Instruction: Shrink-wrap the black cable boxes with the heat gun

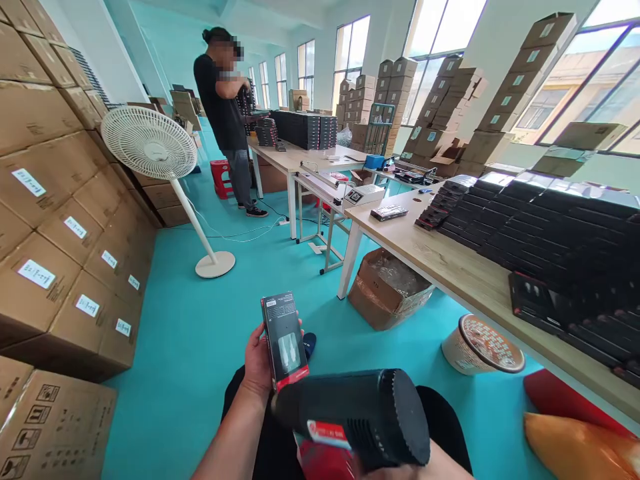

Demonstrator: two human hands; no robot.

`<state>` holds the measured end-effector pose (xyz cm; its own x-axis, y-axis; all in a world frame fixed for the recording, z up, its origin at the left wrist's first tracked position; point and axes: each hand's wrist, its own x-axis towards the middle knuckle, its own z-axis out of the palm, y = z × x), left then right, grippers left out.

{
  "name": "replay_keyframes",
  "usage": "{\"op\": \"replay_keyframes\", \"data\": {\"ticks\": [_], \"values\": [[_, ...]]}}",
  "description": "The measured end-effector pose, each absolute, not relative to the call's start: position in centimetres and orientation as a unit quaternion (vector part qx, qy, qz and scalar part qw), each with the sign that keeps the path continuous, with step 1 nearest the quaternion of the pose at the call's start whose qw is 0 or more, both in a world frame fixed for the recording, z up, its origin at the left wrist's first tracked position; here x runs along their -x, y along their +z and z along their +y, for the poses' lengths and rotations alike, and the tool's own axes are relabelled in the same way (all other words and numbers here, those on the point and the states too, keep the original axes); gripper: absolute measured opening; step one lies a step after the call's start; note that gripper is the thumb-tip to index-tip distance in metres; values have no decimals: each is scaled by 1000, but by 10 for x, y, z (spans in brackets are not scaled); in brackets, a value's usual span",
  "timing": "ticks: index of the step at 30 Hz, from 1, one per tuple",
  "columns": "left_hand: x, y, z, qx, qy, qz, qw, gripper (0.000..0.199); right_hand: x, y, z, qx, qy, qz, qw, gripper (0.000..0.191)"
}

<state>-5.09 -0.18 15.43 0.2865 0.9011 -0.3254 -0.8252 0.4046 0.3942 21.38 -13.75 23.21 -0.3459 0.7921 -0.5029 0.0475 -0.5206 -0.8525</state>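
Left hand (256,365) curls round a black-and-red retail box (284,333), held tilted near the person's left knee (233,393); just right, a black heat gun (345,410) sits gripped in the right hand (400,472) (fingers mostly hidden from me).

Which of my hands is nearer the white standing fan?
Left. Your left hand, holding a black box, is to the right of the fan, on your side of it; your right hand is farther right, mostly hidden by the black heat gun it holds.
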Motion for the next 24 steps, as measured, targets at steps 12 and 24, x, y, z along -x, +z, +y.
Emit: {"op": "replay_keyframes", "data": {"ticks": [12,24], "values": [[40,143,-10,-105,466,334,813,50,-221,300,-46,511,629,-481,334,26],[46,145,-1,-78,516,339,783,56,-231,261,-96,530,677,-412,300,21]]}}
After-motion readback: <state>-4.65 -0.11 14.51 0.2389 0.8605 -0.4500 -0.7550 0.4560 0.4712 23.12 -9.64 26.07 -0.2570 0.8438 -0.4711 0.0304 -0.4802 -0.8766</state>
